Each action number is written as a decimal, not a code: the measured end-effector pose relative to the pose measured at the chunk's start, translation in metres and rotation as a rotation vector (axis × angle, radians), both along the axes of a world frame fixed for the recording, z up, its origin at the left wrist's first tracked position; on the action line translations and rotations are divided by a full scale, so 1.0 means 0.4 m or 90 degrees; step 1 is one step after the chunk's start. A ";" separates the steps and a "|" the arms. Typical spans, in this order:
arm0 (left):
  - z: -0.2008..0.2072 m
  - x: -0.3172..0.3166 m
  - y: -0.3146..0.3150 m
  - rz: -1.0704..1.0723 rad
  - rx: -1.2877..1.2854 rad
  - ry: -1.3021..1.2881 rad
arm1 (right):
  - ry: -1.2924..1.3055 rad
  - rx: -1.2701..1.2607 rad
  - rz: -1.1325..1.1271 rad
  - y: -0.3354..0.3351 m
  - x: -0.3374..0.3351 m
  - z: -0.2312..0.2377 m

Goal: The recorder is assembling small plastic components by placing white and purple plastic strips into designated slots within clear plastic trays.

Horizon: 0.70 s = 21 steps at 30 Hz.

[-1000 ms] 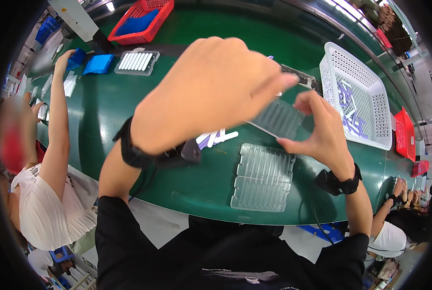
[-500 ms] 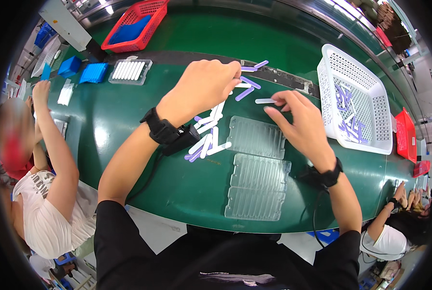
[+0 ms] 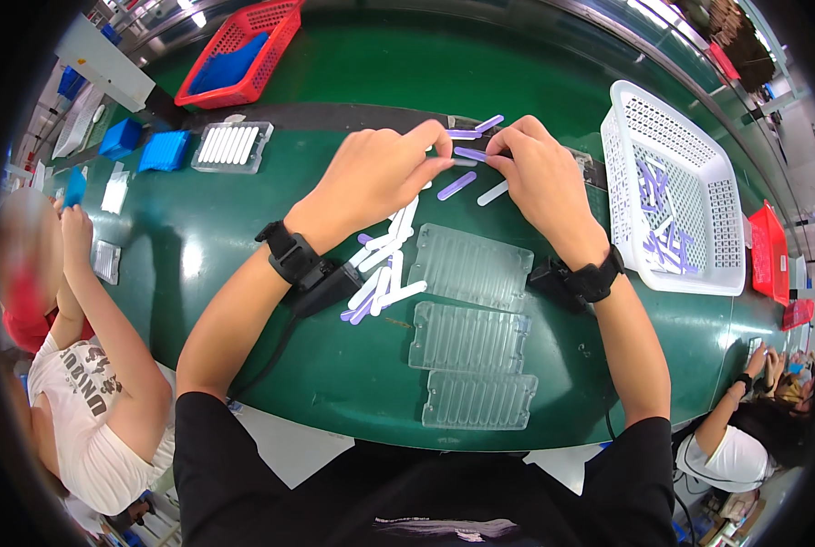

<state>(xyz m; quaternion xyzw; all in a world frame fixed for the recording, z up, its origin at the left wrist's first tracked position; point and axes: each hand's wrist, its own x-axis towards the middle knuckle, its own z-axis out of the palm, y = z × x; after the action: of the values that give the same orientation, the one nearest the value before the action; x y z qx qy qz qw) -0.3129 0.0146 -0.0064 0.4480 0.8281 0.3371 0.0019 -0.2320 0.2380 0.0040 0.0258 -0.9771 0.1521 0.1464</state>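
Note:
My left hand [image 3: 375, 173] is closed in a pinch at the far side of the loose strips. What its fingertips hold, if anything, is hidden. Opposite it, my right hand [image 3: 546, 173] pinches the right end of a purple strip [image 3: 470, 155] with rounded ends. A whitish strip [image 3: 492, 193] sticks out below the right fingers; whether it is held or lies on the table, I cannot tell. Another purple strip [image 3: 456, 186] lies between the hands. Under my left wrist is a loose pile of white and purple strips [image 3: 384, 273].
Nearer me lie clear grooved plastic trays [image 3: 471, 264]. A white basket [image 3: 619, 182] with purple strips stands at the right. At the far left are a filled tray [image 3: 232, 146], a blue tray [image 3: 164, 151] and a red basket [image 3: 270, 68]. Co-workers sit on both sides.
My right hand has moved up and left, from holding a whitish strip to pinching the purple one. The left hand has shifted slightly down. The nearer clear trays now sit farther apart.

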 end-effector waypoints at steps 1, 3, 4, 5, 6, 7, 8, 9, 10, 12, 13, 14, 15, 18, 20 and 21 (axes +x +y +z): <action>0.000 0.004 -0.003 -0.006 0.059 0.133 | -0.001 0.000 -0.002 0.003 0.007 0.004; 0.010 -0.004 -0.014 -0.058 0.154 0.422 | -0.043 -0.042 0.022 0.013 0.020 0.010; 0.018 -0.001 -0.019 -0.060 0.155 0.422 | -0.044 -0.042 0.020 0.021 0.026 0.004; 0.037 0.012 -0.024 -0.104 0.174 0.513 | -0.029 -0.049 0.052 0.029 0.035 0.002; 0.051 0.025 -0.027 -0.148 0.193 0.604 | -0.014 -0.057 0.083 0.034 0.044 0.002; 0.060 0.034 -0.031 -0.176 0.204 0.623 | -0.013 -0.056 0.078 0.035 0.056 0.004; 0.059 0.041 -0.032 -0.178 0.206 0.623 | -0.008 -0.074 0.071 0.026 0.066 0.008; 0.059 0.047 -0.033 -0.181 0.217 0.636 | -0.003 -0.091 0.064 0.021 0.075 0.014; 0.059 0.052 -0.033 -0.183 0.228 0.650 | -0.002 -0.091 0.061 0.021 0.081 0.025; 0.065 0.058 -0.039 -0.193 0.214 0.650 | -0.079 -0.282 0.092 0.019 0.092 0.048; 0.067 0.060 -0.038 -0.197 0.209 0.656 | -0.079 -0.283 0.091 0.019 0.100 0.054; 0.069 0.063 -0.038 -0.200 0.206 0.662 | -0.112 -0.437 0.084 0.019 0.111 0.060; 0.070 0.065 -0.037 -0.199 0.206 0.663 | -0.145 -0.590 0.075 0.019 0.121 0.067; 0.074 0.069 -0.033 -0.205 0.197 0.668 | -0.180 -0.821 0.113 0.014 0.147 0.092; 0.075 0.070 -0.028 -0.205 0.209 0.671 | -0.188 -0.812 0.119 0.016 0.162 0.106; 0.076 0.068 -0.030 -0.206 0.210 0.671 | -0.203 -0.822 0.116 0.011 0.171 0.114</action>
<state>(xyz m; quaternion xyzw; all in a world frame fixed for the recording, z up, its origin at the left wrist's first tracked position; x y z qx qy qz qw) -0.2858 0.0027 0.0241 0.6708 0.5745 0.1882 -0.4296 -0.1637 0.2424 0.0497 -0.0075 -0.6934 0.7200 -0.0267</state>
